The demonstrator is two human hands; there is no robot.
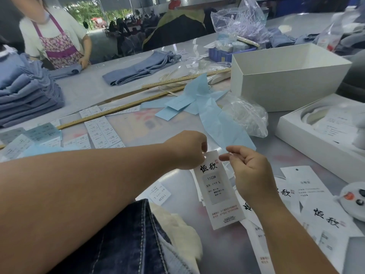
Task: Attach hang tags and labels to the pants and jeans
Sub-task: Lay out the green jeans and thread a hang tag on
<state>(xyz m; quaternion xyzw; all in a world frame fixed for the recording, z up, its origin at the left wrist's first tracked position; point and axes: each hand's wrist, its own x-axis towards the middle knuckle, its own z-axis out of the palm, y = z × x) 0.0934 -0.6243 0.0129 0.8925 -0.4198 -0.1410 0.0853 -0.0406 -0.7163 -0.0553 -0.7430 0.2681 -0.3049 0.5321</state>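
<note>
head view: the left hand (187, 150) pinches the top corner of a white hang tag (218, 190), held above the table (227, 252). right hand (247, 171) has fingers curled beside the tag's edge, pinching something too thin to identify. dark jeans (122, 240) lie below.

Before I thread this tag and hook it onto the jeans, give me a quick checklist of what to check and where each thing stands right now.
1. White rectangular paper hang tag held firmly: ok, the left hand pinches its top corner.
2. Punched hole in the tag's top left corner visible: ok, but the left fingers sit right beside it.
3. Fastener or string in the right hand: cannot tell, its thumb and forefinger pinch together by the tag's edge, but whatever they hold is too thin to see.
4. Dark blue denim jeans within reach: ok, they lie just below the left forearm.
5. Tag's size matches the jeans: cannot tell, the tag reads 1103# L, no jeans label shows.
</note>
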